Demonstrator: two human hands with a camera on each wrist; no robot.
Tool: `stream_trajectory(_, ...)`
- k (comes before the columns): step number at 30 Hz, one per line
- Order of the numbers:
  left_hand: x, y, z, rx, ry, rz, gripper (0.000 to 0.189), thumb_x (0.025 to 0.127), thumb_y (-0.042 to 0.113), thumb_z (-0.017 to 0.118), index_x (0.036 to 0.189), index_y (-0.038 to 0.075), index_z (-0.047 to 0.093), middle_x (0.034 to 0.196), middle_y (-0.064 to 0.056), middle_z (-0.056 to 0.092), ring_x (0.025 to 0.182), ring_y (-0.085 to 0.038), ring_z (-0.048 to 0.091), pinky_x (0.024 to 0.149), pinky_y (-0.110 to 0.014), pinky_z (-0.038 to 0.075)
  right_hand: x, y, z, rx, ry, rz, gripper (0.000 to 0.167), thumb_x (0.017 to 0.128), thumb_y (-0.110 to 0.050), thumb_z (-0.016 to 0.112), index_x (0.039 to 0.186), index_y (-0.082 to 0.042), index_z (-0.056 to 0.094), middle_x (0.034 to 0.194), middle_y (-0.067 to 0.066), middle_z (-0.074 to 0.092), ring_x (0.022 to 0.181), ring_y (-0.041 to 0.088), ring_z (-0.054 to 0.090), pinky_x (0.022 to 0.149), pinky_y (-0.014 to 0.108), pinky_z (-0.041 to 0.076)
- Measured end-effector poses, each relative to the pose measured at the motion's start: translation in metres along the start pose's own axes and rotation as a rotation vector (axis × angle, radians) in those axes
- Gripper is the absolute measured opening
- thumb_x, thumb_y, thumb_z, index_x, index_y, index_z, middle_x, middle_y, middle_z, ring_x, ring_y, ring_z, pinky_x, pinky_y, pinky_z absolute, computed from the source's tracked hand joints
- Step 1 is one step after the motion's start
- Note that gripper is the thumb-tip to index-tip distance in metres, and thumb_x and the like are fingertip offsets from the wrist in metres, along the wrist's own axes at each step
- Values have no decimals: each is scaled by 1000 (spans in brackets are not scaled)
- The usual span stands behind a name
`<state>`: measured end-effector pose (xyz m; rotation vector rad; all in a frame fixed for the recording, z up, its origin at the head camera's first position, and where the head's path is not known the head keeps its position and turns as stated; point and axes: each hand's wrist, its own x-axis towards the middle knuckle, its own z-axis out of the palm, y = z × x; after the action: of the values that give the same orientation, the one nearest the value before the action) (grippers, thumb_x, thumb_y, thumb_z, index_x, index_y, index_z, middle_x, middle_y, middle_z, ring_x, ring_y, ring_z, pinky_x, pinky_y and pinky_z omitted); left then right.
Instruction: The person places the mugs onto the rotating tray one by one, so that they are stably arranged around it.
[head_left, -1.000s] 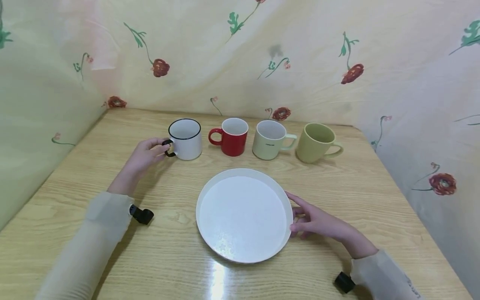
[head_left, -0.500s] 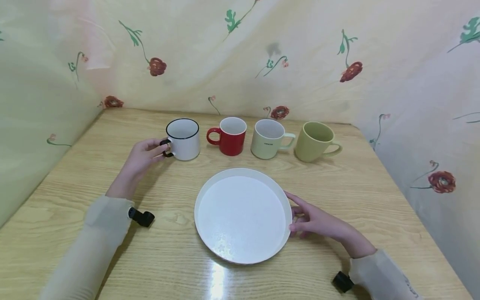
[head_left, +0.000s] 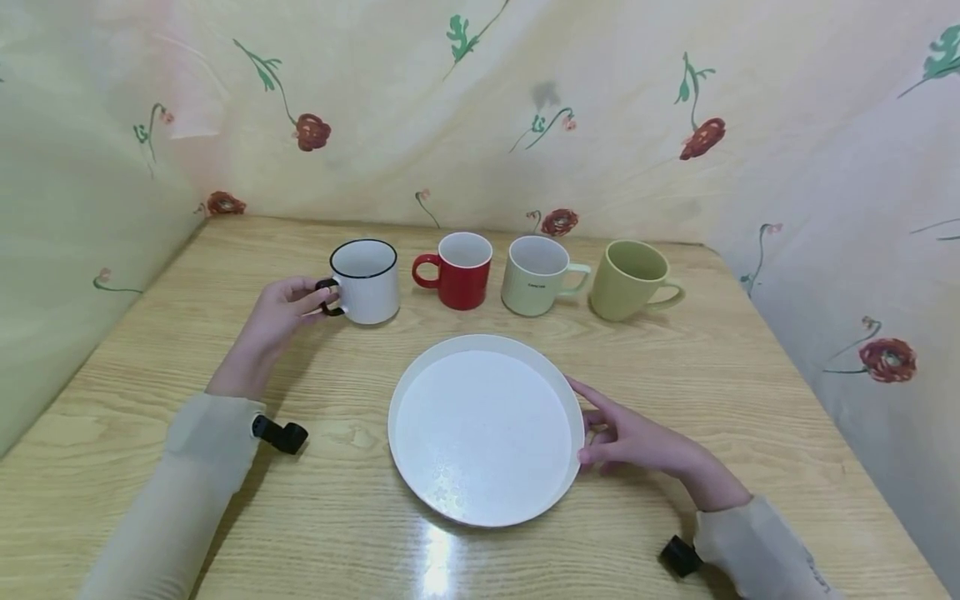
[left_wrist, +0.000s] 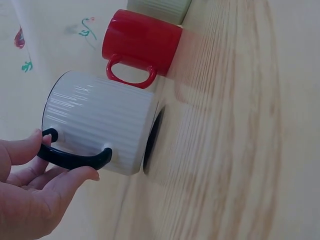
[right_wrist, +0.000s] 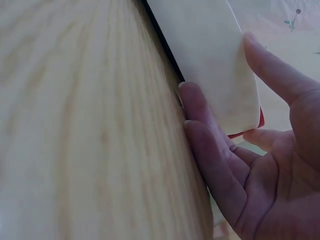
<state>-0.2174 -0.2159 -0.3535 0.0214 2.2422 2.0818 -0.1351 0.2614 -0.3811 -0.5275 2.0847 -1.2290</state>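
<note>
Pinching ribbed white mug (head_left: pixel 372 296) by handle (left_wrist: pixel 75 159) with left hand (head_left: pixel 276 312), prolly for control, maybe bracing round tray (head_left: pixel 483 433) with splayed-fingered right hand (head_left: pixel 633 442).

white mug (left_wrist: pixel 95 117): ribbed, glossy | tray (head_left: pixel 487 433): smooth | red mug (left_wrist: pixel 142 40): glossy | tabletop (head_left: pixel 712 358): grained wood

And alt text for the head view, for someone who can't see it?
A left hand holds a white mug by its black handle while a right hand touches the edge of a round white tray on a wooden table. Beyond the tray stand a red mug, a pale green mug and an olive mug, before a floral backdrop.
</note>
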Motion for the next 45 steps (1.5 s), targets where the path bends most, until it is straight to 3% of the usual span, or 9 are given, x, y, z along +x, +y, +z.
stream_trajectory(7,-3,7,1,48,-10,8,20,100,16,51,95,-3,52,109,6,60,102,1,63,88,-18,55,4,-1,-1,5,-22,-21,100,88,-15,70,157,-20,-2,133,35,49,87,19,70,69,34,58)
stream_trajectory(14,-8,20,6,-8,-45,21,20,99,17,55,100,-3,55,97,13,68,98,2,66,83,-16,56,3,-1,-4,12,-23,-4,100,89,-14,70,156,-26,-2,131,32,51,87,20,70,68,36,58)
stream_trajectory(25,-21,42,20,-94,-123,-9,14,98,15,55,95,1,55,96,11,71,94,1,68,84,-18,56,4,3,-4,29,-31,-13,99,89,-13,70,156,-23,-2,130,33,52,86,19,69,68,36,58)
stream_trajectory(32,-27,47,30,-138,-180,37,11,98,13,56,91,6,60,97,9,74,97,-2,69,84,-19,57,4,2,-4,32,-29,-15,99,89,-13,70,156,-23,-1,128,31,54,86,19,69,67,36,58)
stream_trajectory(38,-31,48,37,-192,-258,40,13,99,7,53,88,8,62,97,7,74,98,-5,69,86,-22,57,3,1,-4,38,-30,-10,99,88,-13,70,156,-23,-1,128,31,54,85,18,69,67,37,58)
stream_trajectory(45,-34,49,45,-146,-303,31,14,99,7,52,89,9,61,102,8,70,103,-5,68,88,-21,55,3,0,-4,35,-29,-12,99,88,-13,70,156,-22,-1,126,30,55,84,19,69,67,36,58)
